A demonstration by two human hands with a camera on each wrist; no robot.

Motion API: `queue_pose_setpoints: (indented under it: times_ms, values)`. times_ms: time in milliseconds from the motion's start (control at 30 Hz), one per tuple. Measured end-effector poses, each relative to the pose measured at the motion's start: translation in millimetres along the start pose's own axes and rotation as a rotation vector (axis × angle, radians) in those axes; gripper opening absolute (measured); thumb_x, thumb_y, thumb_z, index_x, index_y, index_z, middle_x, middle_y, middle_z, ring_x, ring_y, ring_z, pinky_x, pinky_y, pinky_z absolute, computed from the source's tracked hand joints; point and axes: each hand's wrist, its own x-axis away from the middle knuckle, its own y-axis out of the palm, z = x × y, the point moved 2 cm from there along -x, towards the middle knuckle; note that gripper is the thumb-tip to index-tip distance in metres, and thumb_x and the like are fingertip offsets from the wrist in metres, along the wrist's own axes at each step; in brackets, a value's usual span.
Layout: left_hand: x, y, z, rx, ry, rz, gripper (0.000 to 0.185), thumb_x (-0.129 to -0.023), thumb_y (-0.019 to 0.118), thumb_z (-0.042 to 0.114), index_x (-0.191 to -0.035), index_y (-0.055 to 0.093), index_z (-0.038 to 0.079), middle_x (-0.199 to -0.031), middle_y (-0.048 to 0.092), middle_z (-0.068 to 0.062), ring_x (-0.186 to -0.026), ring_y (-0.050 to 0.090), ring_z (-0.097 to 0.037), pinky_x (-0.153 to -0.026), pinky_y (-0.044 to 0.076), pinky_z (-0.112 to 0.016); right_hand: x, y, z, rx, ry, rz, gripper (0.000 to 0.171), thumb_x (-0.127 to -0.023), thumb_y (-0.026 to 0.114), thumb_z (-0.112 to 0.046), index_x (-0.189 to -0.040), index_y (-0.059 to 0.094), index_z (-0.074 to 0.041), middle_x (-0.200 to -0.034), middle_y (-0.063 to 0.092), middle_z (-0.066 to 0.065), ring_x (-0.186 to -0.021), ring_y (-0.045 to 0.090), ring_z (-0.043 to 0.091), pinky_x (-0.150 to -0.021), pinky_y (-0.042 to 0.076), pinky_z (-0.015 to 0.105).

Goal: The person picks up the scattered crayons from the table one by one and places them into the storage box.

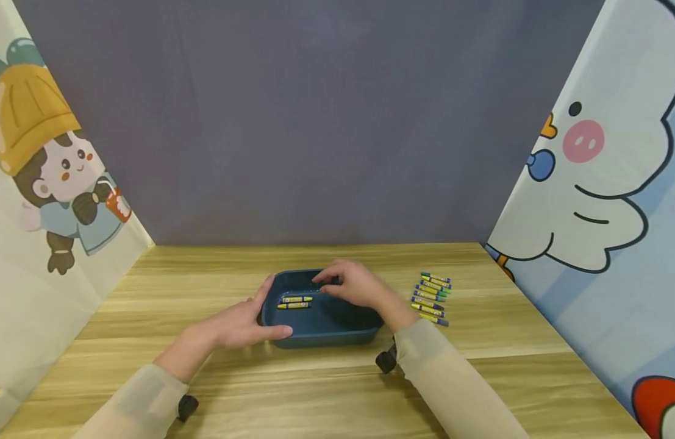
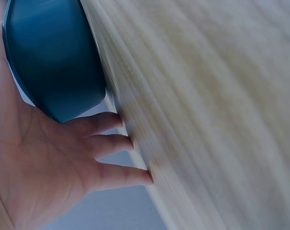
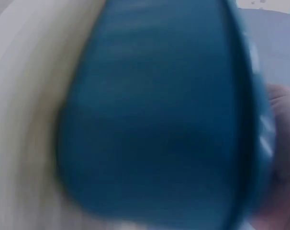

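Observation:
A dark blue tray (image 1: 332,340) stands on the wooden table. Two yellow-wrapped crayons (image 1: 295,305) lie side by side in its left part. My left hand (image 1: 238,323) spans the tray's left end, thumb by the front rim and fingers along the side. In the left wrist view, several straight fingers (image 2: 118,175) of it touch the table beside the tray (image 2: 54,57). Over the tray's back part hovers my right hand (image 1: 356,283), thumb and forefinger apart, nothing visible between them. The right wrist view is blurred, mostly filled by the tray wall (image 3: 154,120).
Several more crayons (image 1: 429,299) lie in a loose column on the table (image 1: 337,396), right of the tray. A grey panel (image 1: 315,122) rises behind the table, and cartoon-printed walls (image 1: 617,231) stand at both sides.

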Motion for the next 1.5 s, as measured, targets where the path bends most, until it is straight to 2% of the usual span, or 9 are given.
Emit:
queue_pose_setpoints:
  times_ms: [167, 333, 533, 633, 833, 1000, 1100, 1300, 1500]
  values:
    - [-1.5, -1.1, 2.0, -0.022, 0.0, 0.01, 0.132, -0.093, 0.069, 0.08, -0.177, -0.016, 0.024, -0.168, 0.037, -0.04, -0.154, 0.044, -0.057, -0.12, 0.043, -0.068, 30.1, -28.1, 17.3, -0.032, 0.046, 0.056, 0.028, -0.104, 0.079, -0.019, -0.132, 0.082, -0.018, -0.117, 0.073, 0.002, -0.074, 0.052, 0.007, -0.07, 0.049, 0.025]
    - [-1.5, -0.8, 2.7, -0.037, -0.004, -0.002, 0.132, -0.093, 0.067, 0.083, -0.176, -0.019, 0.026, -0.171, 0.035, -0.037, -0.159, 0.037, -0.057, -0.124, 0.038, -0.069, 65.5, -50.3, 33.3, -0.054, 0.141, 0.05, 0.031, -0.106, 0.077, -0.024, -0.137, 0.079, -0.019, -0.121, 0.07, 0.003, -0.074, 0.055, 0.011, -0.068, 0.05, 0.029]
    - [-1.3, -0.6, 2.4, -0.04, -0.002, 0.007, 0.133, -0.092, 0.068, 0.082, -0.176, -0.019, 0.026, -0.167, 0.041, -0.038, -0.156, 0.042, -0.056, -0.123, 0.04, -0.067, 104.4, -68.4, 58.9, -0.027, 0.202, 0.088, 0.031, -0.107, 0.075, -0.029, -0.137, 0.078, -0.025, -0.121, 0.07, 0.002, -0.078, 0.056, 0.014, -0.066, 0.049, 0.03]
    - [-2.0, -0.3, 2.0, -0.035, 0.009, 0.01, 0.134, -0.092, 0.069, 0.081, -0.176, -0.018, 0.023, -0.165, 0.044, -0.039, -0.154, 0.046, -0.053, -0.123, 0.041, -0.066, 122.8, -75.5, 73.9, -0.019, 0.223, 0.094, 0.029, -0.106, 0.076, -0.028, -0.135, 0.079, -0.024, -0.119, 0.072, 0.002, -0.079, 0.055, 0.013, -0.066, 0.048, 0.03]
    - [-1.5, 0.1, 1.7, -0.036, 0.002, 0.008, 0.134, -0.092, 0.07, 0.081, -0.176, -0.018, 0.023, -0.166, 0.043, -0.039, -0.154, 0.046, -0.054, -0.122, 0.041, -0.066, 156.8, -78.4, 98.2, -0.033, 0.269, 0.022, 0.028, -0.104, 0.078, -0.02, -0.131, 0.081, -0.014, -0.108, 0.071, -0.001, -0.072, 0.049, 0.01, -0.066, 0.045, 0.027]
    - [0.6, 0.2, 3.3, -0.039, -0.007, 0.008, 0.133, -0.092, 0.069, 0.081, -0.176, -0.017, 0.025, -0.167, 0.041, -0.039, -0.155, 0.044, -0.055, -0.123, 0.041, -0.067, 181.3, -76.5, 112.0, -0.015, 0.305, -0.049, 0.025, -0.101, 0.08, -0.02, -0.126, 0.083, -0.016, -0.114, 0.074, 0.001, -0.08, 0.055, 0.007, -0.069, 0.048, 0.027]
    - [1.3, -0.1, 3.5, -0.041, -0.007, 0.008, 0.133, -0.092, 0.069, 0.081, -0.176, -0.018, 0.025, -0.167, 0.041, -0.039, -0.156, 0.043, -0.056, -0.123, 0.04, -0.068, 191.2, -76.1, 118.8, -0.003, 0.297, -0.068, 0.023, -0.1, 0.082, -0.019, -0.123, 0.084, -0.017, -0.117, 0.075, 0.002, -0.088, 0.059, 0.003, -0.074, 0.051, 0.026]
    - [2.1, 1.0, 2.5, -0.044, -0.013, 0.012, 0.133, -0.092, 0.068, 0.082, -0.176, -0.017, 0.025, -0.168, 0.038, -0.039, -0.156, 0.042, -0.056, -0.123, 0.039, -0.068, 196.9, -74.3, 124.9, 0.006, 0.285, -0.069, 0.024, -0.098, 0.083, -0.017, -0.122, 0.084, -0.016, -0.111, 0.074, -0.001, -0.081, 0.054, 0.002, -0.07, 0.048, 0.026]
    - [2.0, 3.0, 1.8, -0.047, -0.01, 0.015, 0.132, -0.092, 0.068, 0.083, -0.176, -0.018, 0.027, -0.168, 0.039, -0.039, -0.156, 0.042, -0.056, -0.123, 0.04, -0.068, 197.1, -72.4, 123.2, 0.065, 0.262, -0.049, 0.022, -0.096, 0.083, -0.015, -0.119, 0.085, -0.017, -0.109, 0.075, -0.002, -0.085, 0.055, 0.0, -0.072, 0.048, 0.025]
